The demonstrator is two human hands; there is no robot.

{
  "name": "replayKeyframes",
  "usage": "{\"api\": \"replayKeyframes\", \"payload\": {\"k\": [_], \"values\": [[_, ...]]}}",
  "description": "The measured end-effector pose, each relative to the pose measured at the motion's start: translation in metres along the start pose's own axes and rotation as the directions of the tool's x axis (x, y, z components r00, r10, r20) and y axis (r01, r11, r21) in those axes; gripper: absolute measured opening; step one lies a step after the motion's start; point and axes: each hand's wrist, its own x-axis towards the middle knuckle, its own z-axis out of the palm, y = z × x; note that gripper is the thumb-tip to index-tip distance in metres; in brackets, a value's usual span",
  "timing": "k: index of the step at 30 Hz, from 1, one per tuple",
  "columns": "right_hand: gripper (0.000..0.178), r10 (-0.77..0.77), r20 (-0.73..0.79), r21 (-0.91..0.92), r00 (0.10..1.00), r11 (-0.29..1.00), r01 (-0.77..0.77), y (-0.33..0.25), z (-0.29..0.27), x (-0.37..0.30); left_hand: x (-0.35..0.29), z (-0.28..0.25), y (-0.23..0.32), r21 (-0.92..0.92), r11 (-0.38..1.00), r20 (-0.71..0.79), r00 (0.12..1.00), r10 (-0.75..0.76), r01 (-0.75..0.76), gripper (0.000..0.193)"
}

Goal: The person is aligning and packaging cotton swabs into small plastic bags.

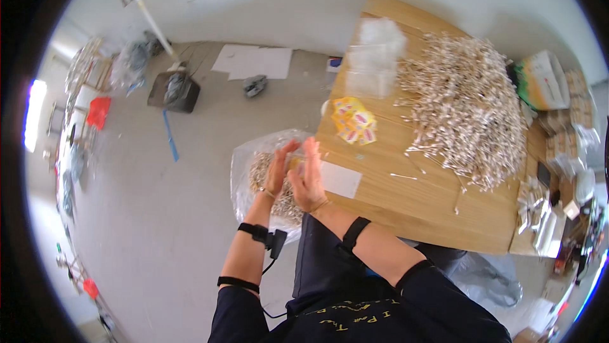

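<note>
My left hand and my right hand are raised side by side, palms turned toward each other and fingers stretched out. Both are over a clear plastic bag full of cotton swabs, beside the table's left edge. Between the palms shows a small yellowish patch; whether it is held or lies in the bag behind, I cannot tell. To the right of my right hand, a white sheet lies on the wooden table. Yellow printed cards are spread farther back.
A large heap of cotton swabs covers the table's right part. Clear plastic sleeves lie at the far left of the tabletop. Past the heap stands a green-and-white bag. On the floor are a dark bin and white sheets.
</note>
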Motion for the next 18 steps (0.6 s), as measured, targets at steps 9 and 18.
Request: {"api": "replayKeyframes", "payload": {"k": [9,18], "values": [[0.06,-0.029,-0.312,-0.837,0.95,0.481,-0.26,-0.017,-0.191,-0.001,-0.004,0.103,0.056,0.735,0.497,0.196,0.846,0.496,-0.461,0.045],[0.05,0.012,-0.088,-0.87,0.996,0.486,-0.082,-0.012,-0.25,-0.029,0.005,0.236,0.009,0.648,0.387,0.502,0.75,0.431,-0.656,0.06]]}}
